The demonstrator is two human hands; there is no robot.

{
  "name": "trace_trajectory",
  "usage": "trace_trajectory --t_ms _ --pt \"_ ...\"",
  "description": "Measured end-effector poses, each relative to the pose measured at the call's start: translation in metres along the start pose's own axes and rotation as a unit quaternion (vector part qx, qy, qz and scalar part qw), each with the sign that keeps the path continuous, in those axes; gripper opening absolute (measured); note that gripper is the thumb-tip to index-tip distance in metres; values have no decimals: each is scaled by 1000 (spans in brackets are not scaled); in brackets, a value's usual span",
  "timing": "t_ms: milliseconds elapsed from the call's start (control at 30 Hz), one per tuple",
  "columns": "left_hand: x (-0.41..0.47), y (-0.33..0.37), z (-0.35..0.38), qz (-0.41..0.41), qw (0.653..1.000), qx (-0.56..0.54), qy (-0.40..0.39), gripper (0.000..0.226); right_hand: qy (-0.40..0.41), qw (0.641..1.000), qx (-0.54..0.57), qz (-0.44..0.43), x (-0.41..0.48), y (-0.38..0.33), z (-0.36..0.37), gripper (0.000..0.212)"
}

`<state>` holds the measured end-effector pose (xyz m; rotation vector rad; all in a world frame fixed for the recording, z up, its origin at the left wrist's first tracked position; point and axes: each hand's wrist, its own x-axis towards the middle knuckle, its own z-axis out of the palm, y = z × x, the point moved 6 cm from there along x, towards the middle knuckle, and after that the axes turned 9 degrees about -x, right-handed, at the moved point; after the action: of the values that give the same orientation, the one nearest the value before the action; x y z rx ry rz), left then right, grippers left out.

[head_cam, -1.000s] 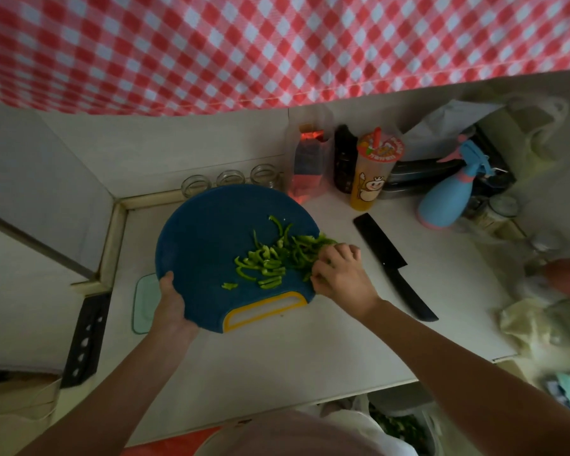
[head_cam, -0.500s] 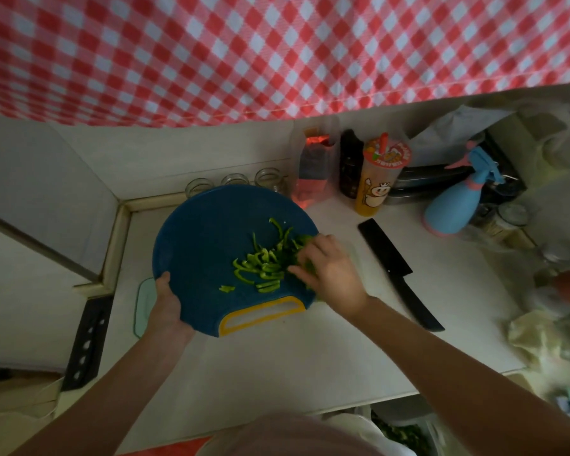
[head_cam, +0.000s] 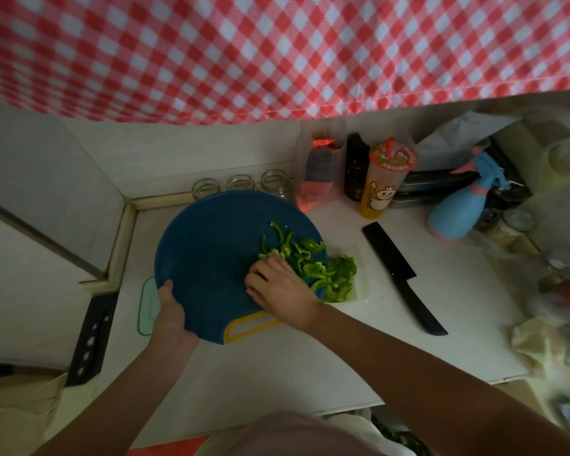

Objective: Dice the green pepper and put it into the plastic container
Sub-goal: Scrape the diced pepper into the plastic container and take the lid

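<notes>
Nearest first: gripping the near-left rim of the round blue chopping board with the yellow handle slot (head_cam: 204, 255) with the left hand (head_cam: 170, 311), thumb on top, probably tipping it off the white worktop (head_cam: 310, 357). Sweeping with the right hand (head_cam: 278, 287), fingers laid against the board and holding nothing, right up against the cut green pepper pieces (head_cam: 305, 258).

Looks done with the cutting tbh, though more strips than dice. Roughly half already down in the clear plastic container (head_cam: 362, 274) tucked under the board's right edge, the rest bunched on the board by the fingertips. Only that last pile to shove over.

Just past the container, not touching it: the black knife (head_cam: 405, 278). Further back, an orange drink cup with a cartoon figure (head_cam: 380, 185), print on the lid too small to read. Nothing else legible.
</notes>
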<state>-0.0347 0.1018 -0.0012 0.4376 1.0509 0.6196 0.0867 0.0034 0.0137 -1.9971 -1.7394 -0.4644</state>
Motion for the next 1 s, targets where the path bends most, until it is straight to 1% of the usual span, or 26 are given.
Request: trace_trajectory --t_ms 100,233,367,467,633,767,867,1000 --pt "-2 1 -6 10 1000 10 10 32 -1 1000 -23 3 -14 10 -3 13" --pt "-3 -4 -6 11 1000 10 0 32 -4 999 -41 -7 -30 19 -8 13" --pt "-6 -8 -1 13 1000 3 -4 31 17 998 -58 0 -41 36 -21 19" --pt "-6 -8 -1 11 1000 -9 -2 31 15 997 -73 9 -52 53 -31 24" --pt "-6 -6 -1 41 999 -2 -22 33 2 995 -99 18 -75 77 -34 17" --pt "-8 -6 -4 42 999 6 -20 33 -10 993 -110 49 -89 93 -34 19" --pt "-6 -3 -10 42 999 8 -15 34 -24 991 -108 68 -96 103 -34 32" --pt "-3 0 -17 42 999 7 -12 35 7 988 -35 150 -83 103 -53 34"
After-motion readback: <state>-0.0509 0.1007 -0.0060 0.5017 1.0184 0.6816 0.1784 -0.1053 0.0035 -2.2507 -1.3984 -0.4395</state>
